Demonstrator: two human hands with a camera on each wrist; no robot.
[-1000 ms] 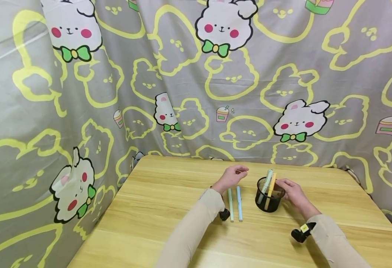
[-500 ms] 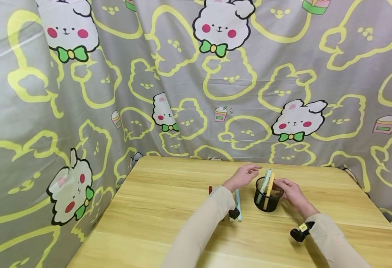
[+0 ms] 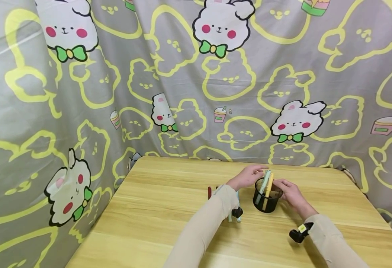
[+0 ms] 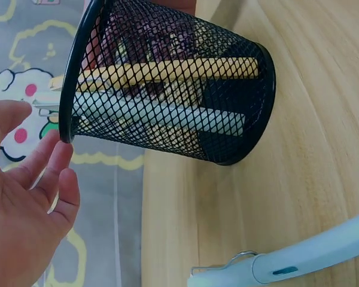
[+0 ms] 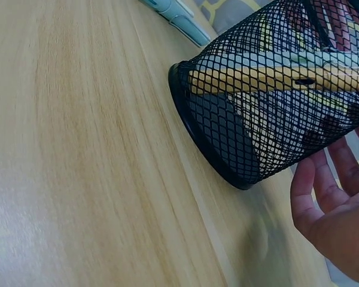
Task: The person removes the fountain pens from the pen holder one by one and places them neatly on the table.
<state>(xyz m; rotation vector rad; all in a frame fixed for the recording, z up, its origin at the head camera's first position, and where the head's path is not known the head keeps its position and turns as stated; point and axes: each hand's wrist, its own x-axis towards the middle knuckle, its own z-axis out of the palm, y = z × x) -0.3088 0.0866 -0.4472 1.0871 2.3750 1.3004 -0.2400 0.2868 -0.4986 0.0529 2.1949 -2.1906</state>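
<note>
A black mesh pen holder (image 3: 261,207) stands on the table with a pale green pen (image 3: 264,181) and a yellow pen (image 3: 270,184) leaning inside. My left hand (image 3: 249,175) is at its left side, fingers loosely spread. In the left wrist view the left thumb is close by the green pen's top end, and fingertips reach the holder's rim (image 4: 66,89). My right hand (image 3: 291,191) holds the holder from the right, with curved fingers (image 5: 329,185) against the mesh; part of that hand is hidden behind it.
Left of the holder, a green pen (image 3: 230,217) and a blue pen (image 3: 238,219) lie partly under the left sleeve. A red pen's end (image 3: 209,192) shows beyond that sleeve. A patterned curtain (image 3: 182,74) hangs behind the wooden table (image 3: 149,193).
My left hand has moved right, from above the lying pens to the holder's rim, its sleeve now covering more of them. The right hand stays at the holder.
</note>
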